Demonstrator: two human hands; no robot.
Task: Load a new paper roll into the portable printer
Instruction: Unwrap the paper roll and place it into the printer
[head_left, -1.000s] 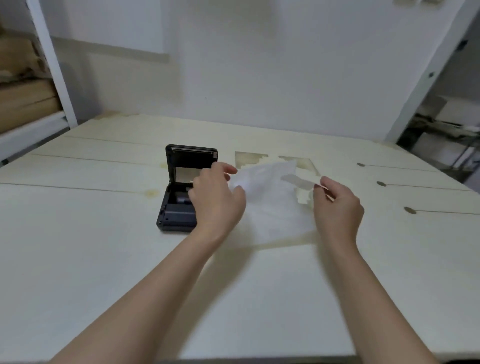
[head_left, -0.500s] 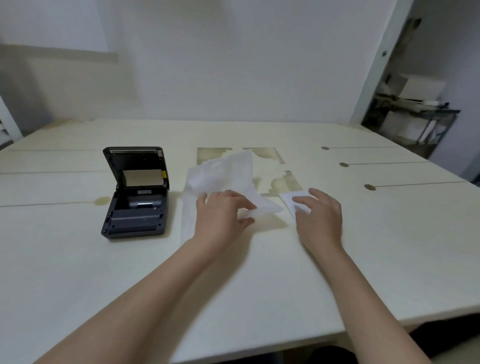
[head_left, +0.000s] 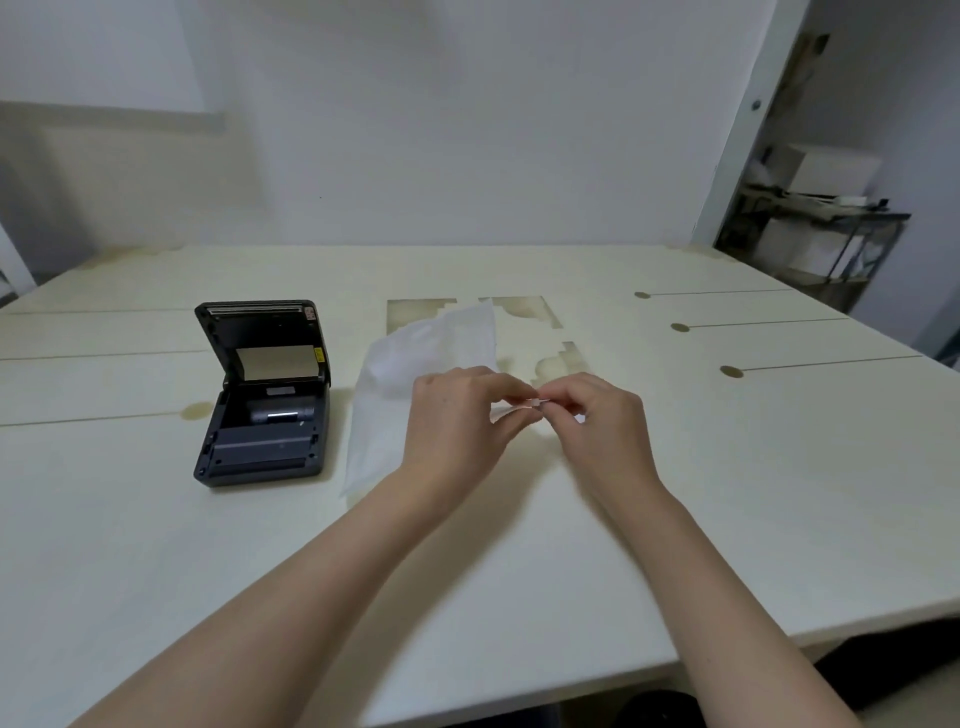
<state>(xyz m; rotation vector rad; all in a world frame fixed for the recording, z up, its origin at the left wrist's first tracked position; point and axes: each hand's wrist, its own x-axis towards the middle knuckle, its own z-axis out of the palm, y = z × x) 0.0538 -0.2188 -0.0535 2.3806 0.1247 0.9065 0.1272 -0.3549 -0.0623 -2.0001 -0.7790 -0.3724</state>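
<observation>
One pale table holds one dark printer at the left, lid raised, bay open. One crumpled white wrapper lies just right of it. Two hands, left hand and right hand, meet, both pinching one small white strip. No roll can be made out; the hands hide the strip's ends.

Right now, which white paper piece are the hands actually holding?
The small strip, pinched between left hand and right hand. The big crumpled sheet lies loose beside the printer.
</observation>
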